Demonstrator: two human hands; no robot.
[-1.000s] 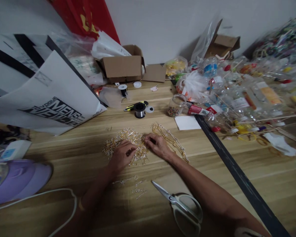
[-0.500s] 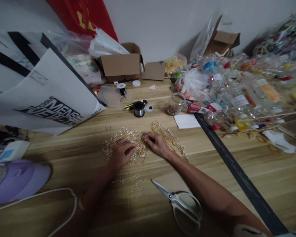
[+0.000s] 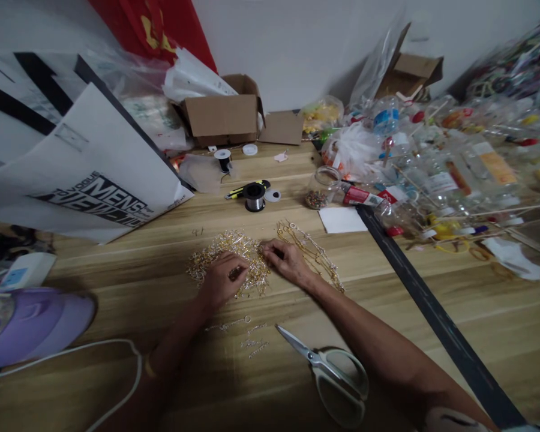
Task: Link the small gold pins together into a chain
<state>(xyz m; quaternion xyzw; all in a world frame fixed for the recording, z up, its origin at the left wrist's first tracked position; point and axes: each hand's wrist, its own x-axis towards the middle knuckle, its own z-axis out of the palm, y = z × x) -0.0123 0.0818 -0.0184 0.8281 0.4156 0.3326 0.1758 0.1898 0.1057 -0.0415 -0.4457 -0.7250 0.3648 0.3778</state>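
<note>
A heap of small gold and silver jewelry pieces (image 3: 234,243) lies on the wooden table (image 3: 171,300). My left hand (image 3: 225,276) rests over the heap's near side, its fingers curled down; whatever they pinch is hidden. At the heap's right edge my right hand (image 3: 285,258) has thumb and forefinger closed together on something too small to name. Gold and silver chains (image 3: 319,255) stretch out just right of that hand. Short silver chain pieces (image 3: 254,344) lie nearer to me, beside the open scissors (image 3: 317,363).
Behind the heap stand a wire spool (image 3: 254,198), a yellow-black cutter knife (image 3: 238,191) and a jar of beads (image 3: 319,189). Plastic bottles (image 3: 441,180) crowd the right. At left are a white paper bag (image 3: 85,162) and a purple appliance (image 3: 40,327) with a white cord.
Both hands stay in nearly the same place, with only slight finger movement. The whole view has shifted a little.
</note>
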